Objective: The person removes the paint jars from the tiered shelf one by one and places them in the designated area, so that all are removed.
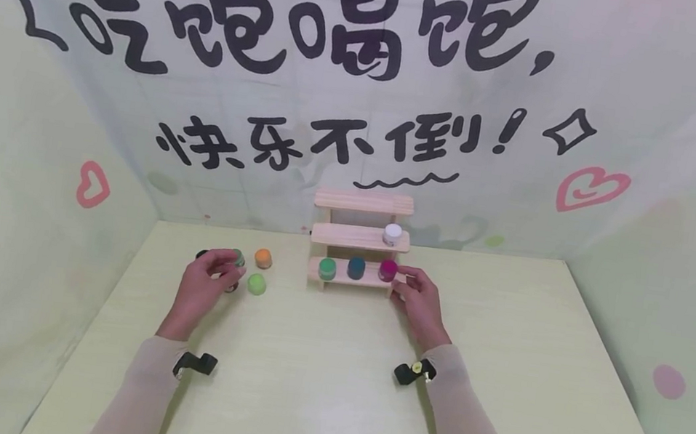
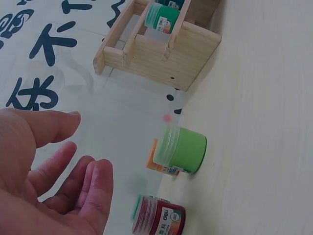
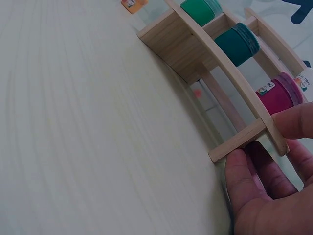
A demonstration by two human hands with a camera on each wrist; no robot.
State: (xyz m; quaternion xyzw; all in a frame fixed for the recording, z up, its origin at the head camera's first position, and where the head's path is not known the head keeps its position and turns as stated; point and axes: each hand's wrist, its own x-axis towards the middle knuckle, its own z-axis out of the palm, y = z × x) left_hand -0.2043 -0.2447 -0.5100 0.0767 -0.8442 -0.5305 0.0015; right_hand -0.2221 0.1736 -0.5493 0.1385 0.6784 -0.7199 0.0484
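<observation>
My left hand (image 1: pixel 204 286) hovers over several paint jars at the left, thumb and fingers apart and nothing between them in the left wrist view. Beside it are a light green jar (image 2: pixel 188 149), a dark red jar (image 2: pixel 168 220) and an orange jar (image 1: pixel 262 258). At the right end of the three-step wooden stand (image 1: pixel 359 236), my right hand (image 1: pixel 419 303) grips the lowest step's end, thumb on top and fingers against the side support. A magenta jar (image 3: pixel 279 95) sits right by that thumb. Along the same step stand a teal jar (image 3: pixel 238 44) and a green jar (image 1: pixel 327 268).
A white jar (image 1: pixel 392 234) stands on the middle step, at its right end. Behind the stand hangs a pale cloth backdrop (image 1: pixel 271 199) with black lettering. The light wooden table (image 1: pixel 312 388) stretches between both arms and the stand.
</observation>
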